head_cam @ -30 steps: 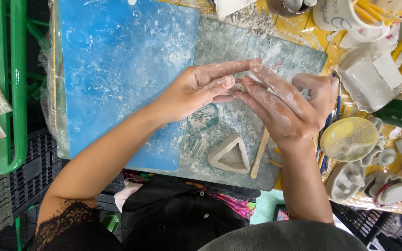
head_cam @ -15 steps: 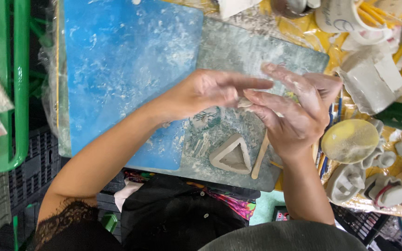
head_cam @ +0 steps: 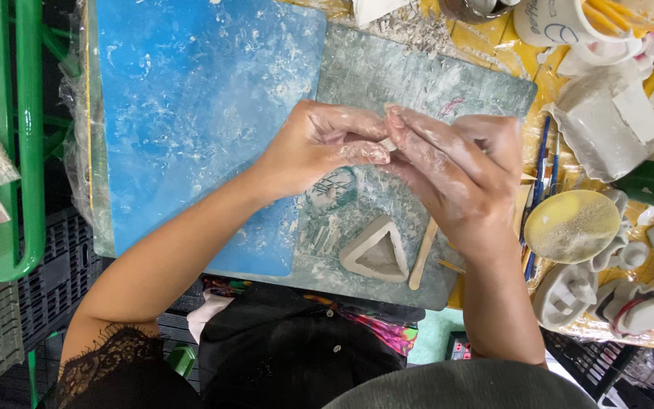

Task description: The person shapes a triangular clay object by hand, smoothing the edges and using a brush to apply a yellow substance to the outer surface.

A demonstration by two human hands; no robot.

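In the head view, the left hand (head_cam: 323, 148) and the right hand (head_cam: 452, 170) meet above the middle of the grey work mat (head_cam: 418, 83), both smeared with pale clay. Their fingertips are pinched together on a small piece of clay (head_cam: 387, 144), of which only a pale sliver shows between them; both hands are curled nearly closed around it. Just below the hands, near the mat's near edge, lies a hollow triangular clay form (head_cam: 376, 250), with a wooden stick (head_cam: 422, 254) just beside it on the right. A blue mat (head_cam: 191, 113) covers the left part of the table, dusted white. Toward the table's right edge sit a yellow dish (head_cam: 571, 226) and blue-handled brushes (head_cam: 539, 174), near the right wrist
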